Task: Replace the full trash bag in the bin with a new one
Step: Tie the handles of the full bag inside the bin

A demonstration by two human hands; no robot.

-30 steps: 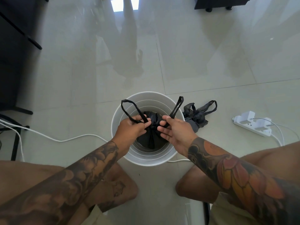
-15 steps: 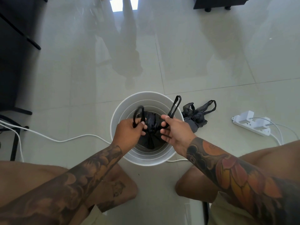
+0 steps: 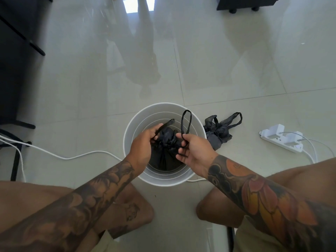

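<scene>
A white round bin stands on the tiled floor between my knees. Inside it sits a full black trash bag, gathered at its top. My left hand grips the bag's left handle strap over the bin. My right hand pinches the right handle loop, which stands up above the rim. A second black bag, crumpled with its handles loose, lies on the floor just right of the bin.
A white power strip with cables lies at the right. A white cable runs across the floor from the left to the bin. Dark furniture legs stand at the left, a dark cabinet at the top right.
My left hand pulled its handle loop down and toward the bag's centre; the loop now lies flat. The right loop tilted from leaning right to nearly upright.
</scene>
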